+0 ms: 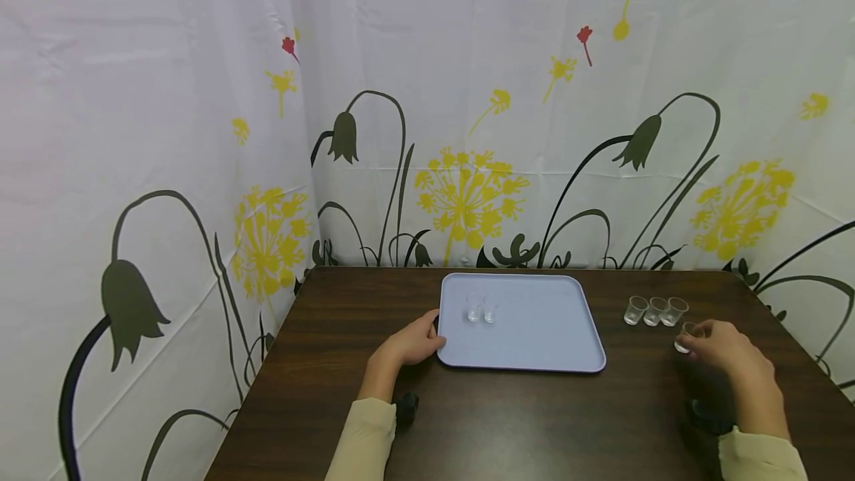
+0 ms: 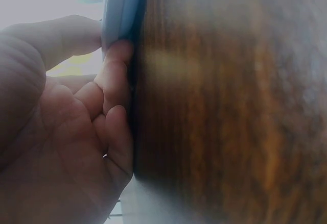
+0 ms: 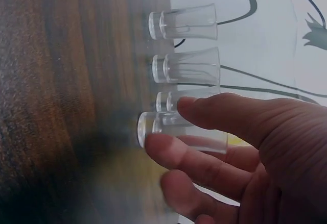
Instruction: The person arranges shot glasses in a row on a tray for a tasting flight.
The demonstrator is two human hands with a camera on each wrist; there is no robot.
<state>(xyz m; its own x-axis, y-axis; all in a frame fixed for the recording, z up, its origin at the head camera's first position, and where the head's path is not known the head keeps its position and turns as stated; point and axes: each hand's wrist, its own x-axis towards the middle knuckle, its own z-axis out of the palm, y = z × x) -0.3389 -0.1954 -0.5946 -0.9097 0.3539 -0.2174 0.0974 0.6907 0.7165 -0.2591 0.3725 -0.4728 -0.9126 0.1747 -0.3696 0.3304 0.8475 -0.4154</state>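
A light blue rectangular tray (image 1: 528, 344) lies on the dark wooden table. My left hand (image 1: 413, 341) grips its left rim, thumb over the edge and the other fingers curled against its side and underside in the left wrist view. On the tray, towards the left, two small clear shot glasses (image 1: 473, 312) stand side by side. Out to the right my right hand (image 1: 724, 353) holds another shot glass (image 3: 146, 130) between thumb and fingers, upright and close over the table. Just beyond it, three more shot glasses (image 1: 655, 312) stand in a row.
The wooden table (image 1: 508, 421) reaches back to a white curtain (image 1: 427, 43) printed with green and yellow flowers, which also hangs along the left and right sides. Bare tabletop lies between the tray and the row of glasses.
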